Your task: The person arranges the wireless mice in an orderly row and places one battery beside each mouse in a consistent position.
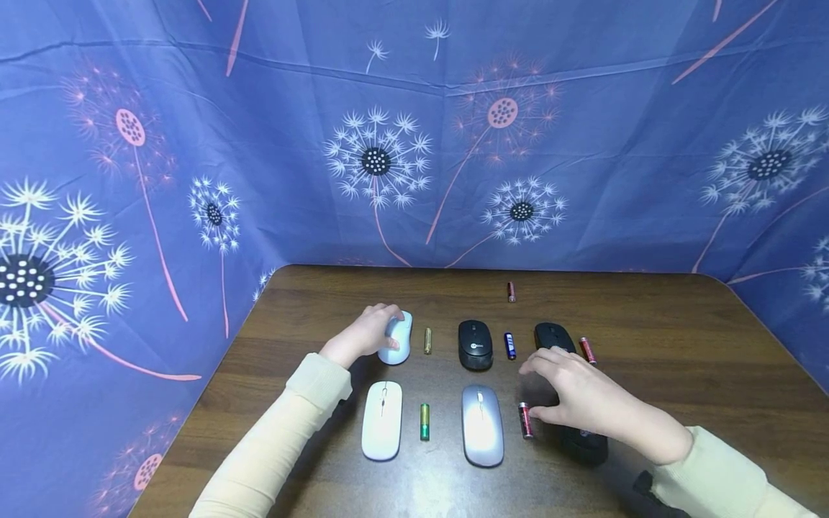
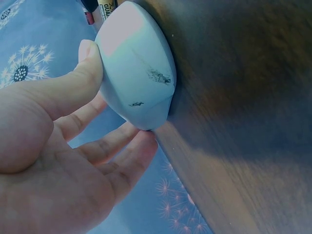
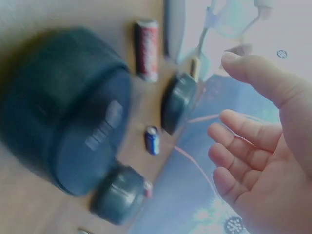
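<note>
My left hand [image 1: 370, 332] grips a pale blue computer mouse [image 1: 400, 339] at the back left of the table. In the left wrist view, the thumb presses one side of this mouse [image 2: 136, 63] and the fingertips meet its other side and end. My right hand [image 1: 576, 385] hovers over the right part of the table with fingers apart and holds nothing. Beneath it lies a black mouse [image 1: 586, 447], partly hidden by the hand and wrist. A red battery [image 1: 525, 420] lies right by the right thumb in the head view.
Nearby are a white mouse [image 1: 382, 421], a grey mouse [image 1: 482, 426] and two black mice [image 1: 476, 345] [image 1: 552, 335]. Between them lie a green battery [image 1: 424, 422], a gold one [image 1: 427, 341], a blue one [image 1: 510, 346] and a red one [image 1: 588, 350]. Another red battery [image 1: 512, 292] lies farther back.
</note>
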### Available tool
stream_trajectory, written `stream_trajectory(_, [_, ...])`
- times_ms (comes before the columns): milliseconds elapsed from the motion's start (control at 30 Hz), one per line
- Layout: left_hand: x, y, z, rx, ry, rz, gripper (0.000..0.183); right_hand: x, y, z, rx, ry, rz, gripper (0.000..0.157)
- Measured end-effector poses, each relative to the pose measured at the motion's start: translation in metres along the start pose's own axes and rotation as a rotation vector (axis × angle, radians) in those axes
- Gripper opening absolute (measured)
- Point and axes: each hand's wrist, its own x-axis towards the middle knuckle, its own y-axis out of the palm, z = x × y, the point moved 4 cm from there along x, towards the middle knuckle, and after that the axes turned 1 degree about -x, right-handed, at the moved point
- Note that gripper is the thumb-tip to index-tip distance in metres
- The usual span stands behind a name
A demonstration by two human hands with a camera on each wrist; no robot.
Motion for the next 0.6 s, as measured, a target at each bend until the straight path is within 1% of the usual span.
stream_trajectory(100, [0.0, 0.0, 0.001, 0.003, 0.003, -0.004, 0.051, 0.007, -0.01, -0.004, -0.004, 0.044, 0.026, 0.048])
stream_trajectory(367, [0.002, 0.001, 0.001, 0.012, 0.005, -0.008, 0.051, 0.029, -0.033, -0.026, 0.036, 0.071, 0.028, 0.044])
stream_trajectory(600, [0.002, 0.001, 0.001, 0.01, -0.002, -0.011, 0.05, 0.047, -0.045, -0.043, 0.047, 0.13, 0.082, 0.042])
